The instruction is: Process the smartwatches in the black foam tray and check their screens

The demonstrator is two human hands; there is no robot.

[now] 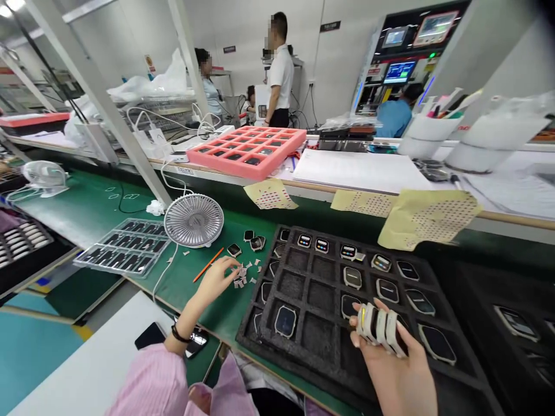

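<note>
My right hand (390,358) is wrapped round a row of several smartwatch cases (381,328) stood side by side, held above the front of a black foam tray (299,346). Smartwatches with square faces lie in many of the tray's pockets, one of them a dark-faced watch (285,321) at the near left. My left hand (218,278) reaches over the green bench, thumb and forefinger apart at a scatter of small pale pieces (241,283). Whether a fingertip presses on one of them is hard to see. Beyond that hand lie a few loose watches (235,250) and an orange stick (208,265).
A grey fan (193,221) stands behind my left hand, beside a clear tray of dark parts (125,247). On the shelf sits a pink foam tray (249,151); yellow sheets (427,216) hang from its edge. Another black tray (515,323) is at right. Other people are further back.
</note>
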